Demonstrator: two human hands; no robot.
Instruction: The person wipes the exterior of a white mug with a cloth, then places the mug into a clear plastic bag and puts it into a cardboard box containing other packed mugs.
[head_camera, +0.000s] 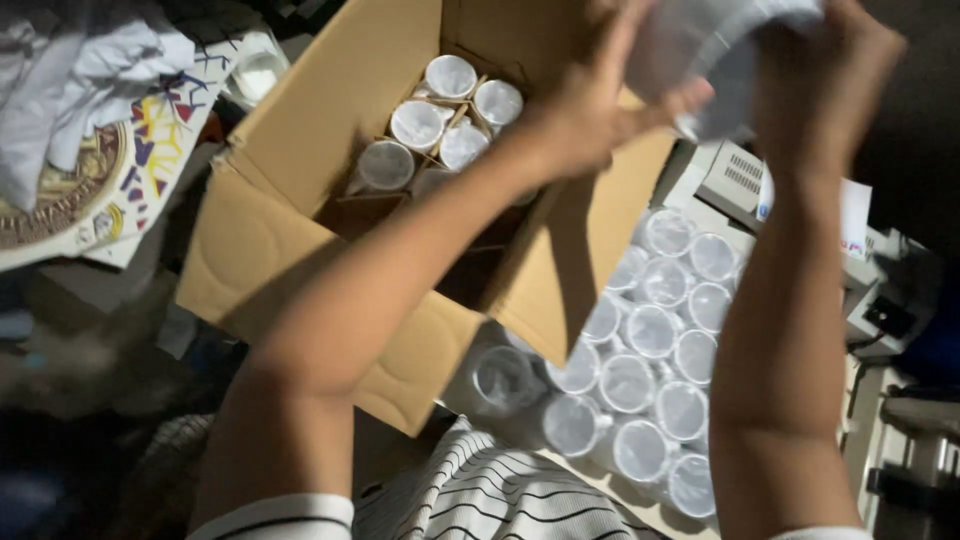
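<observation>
Both hands are raised above the open cardboard box: the left hand and right hand each close their fingers on a blurred white wrapped cup. More clear cups stand in the box's dividers, and others stand grouped just beside it.

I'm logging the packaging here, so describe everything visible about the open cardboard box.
The cardboard box is plain brown corrugated card, open at the top with its flaps folded outward. Inside, cardboard dividers form cells; several at the far end hold white cups wrapped in clear film, while the near cells look dark. It sits tilted in the view, beside a group of similar cups standing outside it. The left forearm crosses above it; whether it touches is unclear.
</observation>
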